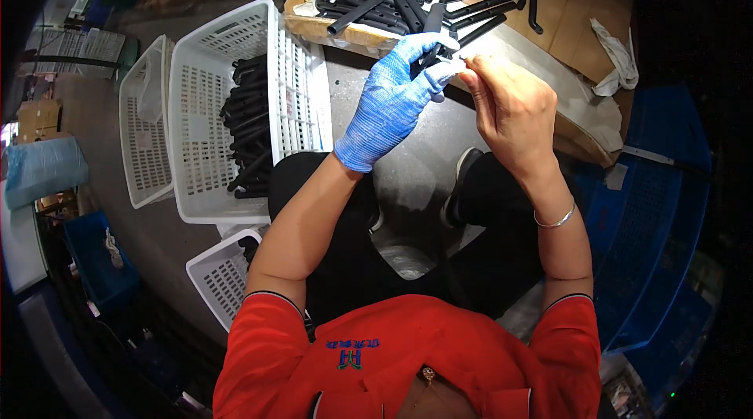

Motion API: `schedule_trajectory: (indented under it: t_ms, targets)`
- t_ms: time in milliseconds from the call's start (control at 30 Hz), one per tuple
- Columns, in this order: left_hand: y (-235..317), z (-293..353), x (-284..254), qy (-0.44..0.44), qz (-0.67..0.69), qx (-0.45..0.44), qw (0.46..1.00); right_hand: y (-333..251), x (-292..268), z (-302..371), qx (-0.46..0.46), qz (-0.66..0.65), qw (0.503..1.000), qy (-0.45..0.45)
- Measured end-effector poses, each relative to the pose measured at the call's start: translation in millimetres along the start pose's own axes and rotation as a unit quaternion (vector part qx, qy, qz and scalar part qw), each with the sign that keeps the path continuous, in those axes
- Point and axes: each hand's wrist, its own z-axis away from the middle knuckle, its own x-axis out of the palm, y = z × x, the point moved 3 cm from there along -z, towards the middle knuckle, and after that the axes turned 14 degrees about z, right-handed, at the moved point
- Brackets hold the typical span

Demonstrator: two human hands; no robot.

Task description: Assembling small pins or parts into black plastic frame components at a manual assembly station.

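Gloved left hand clamped round black bar, partly hidden, bare right hand pinched together, fingertip contents unclear

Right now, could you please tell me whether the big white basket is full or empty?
Partly full: black parts lie along the right of the big white basket; its left shows bare.

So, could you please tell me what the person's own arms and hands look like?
The left hand wears a blue, streaky knitted glove ending at the wrist. The right hand is ungloved, with a thin silver-coloured bangle farther up that arm. Both arms have short red sleeves with a dark trim at the hem, leaving the forearms uncovered.
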Motion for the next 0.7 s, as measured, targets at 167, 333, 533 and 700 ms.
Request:
schedule_trajectory:
  t_ms: [167,333,533,700]
  targets:
    - [-1.3,0.4,0.0,0.010,0.002,-0.034,0.999,-0.5,-0.4,-0.4,0.007,0.000,1.000,-0.015]
    - [0.1,0.0,0.5,0.004,-0.002,-0.016,1.000,-1.3,-0.3,-0.4,0.005,-0.010,1.000,0.011]
    - [-1.4,-0.2,-1.8,0.001,0.006,-0.027,1.000,-2.0,0.9,0.2,0.006,0.000,1.000,0.002]
    - [0.5,-0.1,-0.6,-0.015,-0.027,0.011,0.999,-2.1,1.6,1.6,0.002,0.014,1.000,0.009]
